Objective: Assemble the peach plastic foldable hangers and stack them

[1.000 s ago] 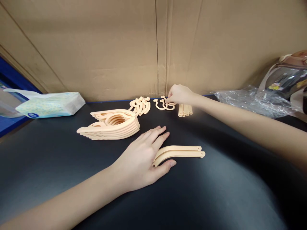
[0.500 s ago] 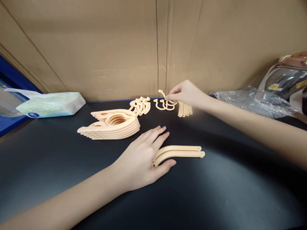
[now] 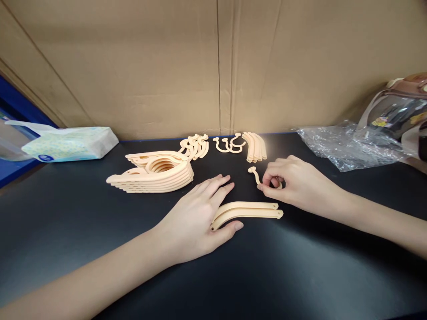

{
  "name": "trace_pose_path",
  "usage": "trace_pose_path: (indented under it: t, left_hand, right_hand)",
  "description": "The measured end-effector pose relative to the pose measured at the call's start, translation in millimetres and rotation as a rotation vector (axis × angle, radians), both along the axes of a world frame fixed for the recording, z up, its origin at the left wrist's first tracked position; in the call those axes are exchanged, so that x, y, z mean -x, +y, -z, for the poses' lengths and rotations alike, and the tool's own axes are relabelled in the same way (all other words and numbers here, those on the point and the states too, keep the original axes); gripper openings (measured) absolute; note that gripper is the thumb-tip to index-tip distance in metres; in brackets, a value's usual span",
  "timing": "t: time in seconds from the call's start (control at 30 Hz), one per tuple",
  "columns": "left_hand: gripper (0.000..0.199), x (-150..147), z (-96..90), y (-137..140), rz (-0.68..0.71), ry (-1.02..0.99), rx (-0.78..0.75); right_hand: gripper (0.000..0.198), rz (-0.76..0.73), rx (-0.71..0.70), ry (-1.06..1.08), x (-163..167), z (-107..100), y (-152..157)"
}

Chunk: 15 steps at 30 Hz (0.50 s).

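- Here, the right hand (image 3: 298,184) is closed in a pinch, thumb and curled fingers gripping a cream hook (image 3: 256,176) whose knobbed end points up and left; whether the hand touches the surface below is hard to tell.
- The left hand (image 3: 195,220) lies palm down, fingers extended and thumb spread away, covering the left part of two curved strips (image 3: 250,213) without wrapping around them.
- These strips lie side by side, a small hole visible at their right ends, just nearer the wearer than the gripped hook.
- Beyond the right hand, a bundle of similar strips (image 3: 256,149) lies near the back edge of the black worktop (image 3: 300,275).
- Just left of that bundle are three loose hooks (image 3: 236,146), then an overlapping pile of hooks (image 3: 197,147).
- Next to this pile, beyond the left hand, sits a neat stack of folded hanger frames (image 3: 160,180).
- Farther out, a tissue pack (image 3: 73,144) is at left; crumpled clear plastic (image 3: 347,144) and a transparent bag (image 3: 396,111) are at right.
- Brown cardboard (image 3: 133,66) stands behind everything.
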<state>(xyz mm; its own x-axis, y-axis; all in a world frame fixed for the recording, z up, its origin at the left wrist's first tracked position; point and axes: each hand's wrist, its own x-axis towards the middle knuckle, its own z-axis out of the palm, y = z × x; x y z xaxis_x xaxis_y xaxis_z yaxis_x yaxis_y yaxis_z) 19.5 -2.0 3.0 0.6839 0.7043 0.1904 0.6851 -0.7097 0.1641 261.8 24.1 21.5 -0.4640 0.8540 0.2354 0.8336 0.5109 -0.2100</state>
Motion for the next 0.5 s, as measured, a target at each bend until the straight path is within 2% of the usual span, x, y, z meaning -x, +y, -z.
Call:
trace_pose_path:
  t: [0.13, 0.3, 0.5]
  left_hand:
    - [0.066, 1, 2.8, 0, -0.001, -0.018, -0.003]
    - [0.065, 3, 8.4, 1, 0.010, -0.063, -0.021]
    - [0.071, 5, 4.7, 2, 0.027, -0.089, 0.050]
  right_hand:
    - [0.023, -0.009, -0.031, 0.013, -1, 7, 3]
    - [0.027, -0.070, -0.162, -0.012, -1, 13, 5]
    - [0.027, -0.153, -0.231, -0.028, -3, 17, 3]
